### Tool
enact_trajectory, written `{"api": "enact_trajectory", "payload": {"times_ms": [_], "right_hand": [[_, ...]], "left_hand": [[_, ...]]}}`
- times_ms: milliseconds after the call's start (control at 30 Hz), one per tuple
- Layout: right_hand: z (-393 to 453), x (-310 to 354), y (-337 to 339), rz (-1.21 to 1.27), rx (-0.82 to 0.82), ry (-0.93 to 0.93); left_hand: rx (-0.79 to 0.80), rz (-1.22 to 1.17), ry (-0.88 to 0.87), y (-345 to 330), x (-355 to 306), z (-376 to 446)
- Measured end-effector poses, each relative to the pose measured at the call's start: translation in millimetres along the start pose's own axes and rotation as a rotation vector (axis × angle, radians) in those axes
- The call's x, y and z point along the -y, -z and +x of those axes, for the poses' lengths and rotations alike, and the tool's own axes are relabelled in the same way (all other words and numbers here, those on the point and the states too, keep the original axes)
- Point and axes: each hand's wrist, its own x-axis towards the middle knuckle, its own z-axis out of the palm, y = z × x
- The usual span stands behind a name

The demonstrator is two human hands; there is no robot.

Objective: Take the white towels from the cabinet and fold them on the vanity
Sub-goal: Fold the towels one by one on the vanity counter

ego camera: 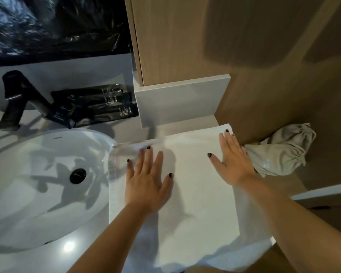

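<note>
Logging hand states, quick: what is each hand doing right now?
Left hand: open, fingers straight, pressing flat on the white towel.
Right hand: open, fingers spread, pressing flat on the towel's right edge.

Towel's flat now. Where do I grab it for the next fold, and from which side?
Probably the far edge of the white towel, pinched near its two far corners from above. Both the left hand and the right hand already lie flat there, and that edge is clear of the sink.

Print on black packets (98, 107) too small to read
</note>
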Motion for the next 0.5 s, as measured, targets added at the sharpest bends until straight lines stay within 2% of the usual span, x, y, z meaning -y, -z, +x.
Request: {"api": "enact_trajectory", "payload": {"times_ms": [133, 200, 300, 400, 500], "right_hand": [[4, 4, 6, -0.008, 0.048, -0.059], [-8, 13, 5, -0.028, 0.017, -0.028], [-48, 22, -1, 0.069, -0.061, 0.035], [-89, 15, -8, 0.168, -0.146, -0.06], [-111, -3, -8, 0.291, -0.156, -0.169]], "left_hand": [[0.025, -0.01, -0.007, 5, -2, 0], [0.042, -0.006, -0.008, 9, -3, -2], [0.057, -0.001, -0.026, 14, -13, -4], [0.041, -0.027, -0.165, 11, -39, -8], [0.042, -0.062, -0.358, -1, -83, -10]]}}
